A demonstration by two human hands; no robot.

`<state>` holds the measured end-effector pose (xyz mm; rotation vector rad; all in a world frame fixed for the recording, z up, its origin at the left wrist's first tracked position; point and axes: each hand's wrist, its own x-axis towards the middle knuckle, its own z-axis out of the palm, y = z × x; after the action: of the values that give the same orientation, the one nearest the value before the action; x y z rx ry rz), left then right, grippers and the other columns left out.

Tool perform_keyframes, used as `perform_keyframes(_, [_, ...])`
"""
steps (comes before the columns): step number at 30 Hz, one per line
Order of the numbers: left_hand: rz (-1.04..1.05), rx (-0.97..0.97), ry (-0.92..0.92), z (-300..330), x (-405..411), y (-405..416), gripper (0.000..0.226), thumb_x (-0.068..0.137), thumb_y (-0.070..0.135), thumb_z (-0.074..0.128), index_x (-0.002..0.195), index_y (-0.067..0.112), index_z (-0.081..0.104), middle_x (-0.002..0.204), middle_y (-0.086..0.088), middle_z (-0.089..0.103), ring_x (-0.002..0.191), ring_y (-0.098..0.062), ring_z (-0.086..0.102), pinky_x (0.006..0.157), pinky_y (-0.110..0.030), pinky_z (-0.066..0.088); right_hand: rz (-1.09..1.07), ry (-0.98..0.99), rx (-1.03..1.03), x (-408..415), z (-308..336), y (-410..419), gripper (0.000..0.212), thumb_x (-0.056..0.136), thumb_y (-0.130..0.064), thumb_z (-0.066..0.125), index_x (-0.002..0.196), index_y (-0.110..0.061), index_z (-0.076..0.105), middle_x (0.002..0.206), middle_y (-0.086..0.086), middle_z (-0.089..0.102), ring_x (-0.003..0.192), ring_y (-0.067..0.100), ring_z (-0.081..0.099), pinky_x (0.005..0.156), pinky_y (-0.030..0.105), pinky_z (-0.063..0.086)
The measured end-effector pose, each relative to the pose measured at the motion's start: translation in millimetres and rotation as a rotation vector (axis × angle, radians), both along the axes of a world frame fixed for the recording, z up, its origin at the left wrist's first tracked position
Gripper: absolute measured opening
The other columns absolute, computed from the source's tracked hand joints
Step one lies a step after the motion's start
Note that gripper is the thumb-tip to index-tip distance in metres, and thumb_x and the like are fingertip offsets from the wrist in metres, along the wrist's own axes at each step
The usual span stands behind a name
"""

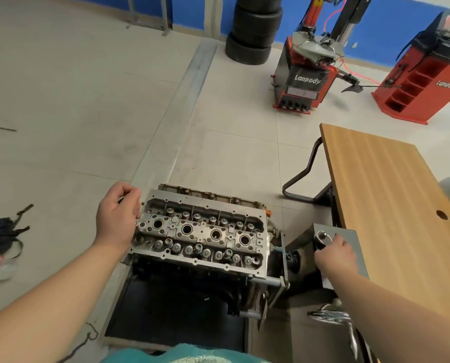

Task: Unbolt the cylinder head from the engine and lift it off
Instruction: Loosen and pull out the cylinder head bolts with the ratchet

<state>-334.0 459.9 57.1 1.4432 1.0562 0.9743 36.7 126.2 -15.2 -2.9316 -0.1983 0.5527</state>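
**Cylinder head on engine, hands at both ends**

Cylinder head (200, 233) sits on top of the engine (192, 281), low centre of the head view, valve cover off. Four round plug wells run along its middle, valve springs in rows on both long sides. Engine hangs on a stand (279, 281) whose plate meets its right end; a dark tray (176, 318) lies under it on the floor.

Left hand (117, 214) is at the head's left end, fingers curled, thumb and fingertips pinched on a small dark thing; too small to tell what. Knuckles are just beside the head's edge; contact cannot be told.

Right hand (335, 255) rests on a grey box (342, 258) right of the engine, fingers curled round a metal handle (322, 239) on the box top.

Wooden table (383, 205) stands right of the box, with a round hole near its right edge. Shiny metal part (331, 314) shows below the right forearm, blurred.

Far side: stacked tyres (254, 30) against a blue wall, a red tyre changer (307, 72) marked Lanpody, a red balancer (428, 77) with the same mark. Dark straps and a red-white item (1, 239) lie at the left edge on the tiled floor (61, 100). Teal cloth (182, 353) fills the bottom edge.
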Motion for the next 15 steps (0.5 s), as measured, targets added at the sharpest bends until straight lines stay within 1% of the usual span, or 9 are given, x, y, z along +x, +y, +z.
perform_keyframes(3, [0.041, -0.006, 0.008, 0.8, -0.6, -3.0, 0.013, 0.088, 0.029, 0.060, 0.076, 0.024, 0.058, 0.058, 0.005, 0.046, 0.059, -0.017, 0.043, 0.069, -0.042, 0.042, 0.020, 0.062, -0.030, 15.2, -11.3, -3.5, 0.070, 0.096, -0.020, 0.063, 0.156, -0.016, 0.027, 0.151, 0.019, 0.045, 0.137, 0.043, 0.046, 0.109, 0.055, 0.044])
perform_keyframes(6, [0.055, -0.010, 0.041, 1.7, -2.1, -3.7, 0.012, 0.088, 0.030, 0.060, 0.077, 0.025, 0.058, 0.058, 0.005, 0.046, 0.060, -0.017, 0.045, 0.071, -0.044, 0.043, 0.125, 0.021, -0.101, 25.0, -20.1, -9.0, 0.058, 0.098, -0.024, 0.063, 0.149, -0.014, 0.036, 0.142, 0.019, 0.050, 0.130, 0.042, 0.049, 0.104, 0.054, 0.047])
perform_keyframes(8, [0.076, -0.009, 0.055, 2.6, -1.4, -4.3, 0.012, 0.088, 0.028, 0.059, 0.077, 0.025, 0.058, 0.058, 0.005, 0.046, 0.060, -0.018, 0.046, 0.073, -0.045, 0.045, 0.192, -0.010, -0.138, 31.5, -23.8, -13.3, 0.051, 0.101, -0.024, 0.061, 0.146, -0.014, 0.039, 0.137, 0.020, 0.052, 0.125, 0.042, 0.050, 0.099, 0.053, 0.049])
perform_keyframes(11, [0.099, -0.008, 0.070, 4.3, 0.9, -5.3, 0.013, 0.089, 0.027, 0.059, 0.077, 0.024, 0.057, 0.057, 0.005, 0.046, 0.061, -0.018, 0.047, 0.075, -0.045, 0.047, 0.263, -0.054, -0.130, 39.6, -24.3, -17.6, 0.039, 0.100, -0.017, 0.059, 0.137, -0.017, 0.044, 0.120, 0.016, 0.057, 0.111, 0.039, 0.055, 0.082, 0.047, 0.049])
perform_keyframes(13, [0.110, -0.014, 0.078, 5.0, 1.5, -5.5, 0.014, 0.090, 0.026, 0.059, 0.077, 0.024, 0.057, 0.057, 0.006, 0.046, 0.061, -0.018, 0.047, 0.076, -0.046, 0.047, 0.319, -0.087, -0.146, 44.3, -23.0, -17.9, 0.028, 0.098, -0.007, 0.053, 0.123, -0.018, 0.046, 0.101, 0.010, 0.058, 0.094, 0.035, 0.059, 0.071, 0.041, 0.050])
perform_keyframes(15, [0.111, -0.019, 0.085, 5.2, 2.0, -5.3, 0.014, 0.091, 0.025, 0.058, 0.078, 0.024, 0.057, 0.057, 0.005, 0.046, 0.060, -0.018, 0.047, 0.076, -0.046, 0.048, 0.362, -0.095, -0.191, 46.3, -20.0, -16.1, 0.022, 0.096, -0.004, 0.049, 0.110, -0.019, 0.041, 0.085, 0.005, 0.057, 0.075, 0.027, 0.058, 0.058, 0.035, 0.046])
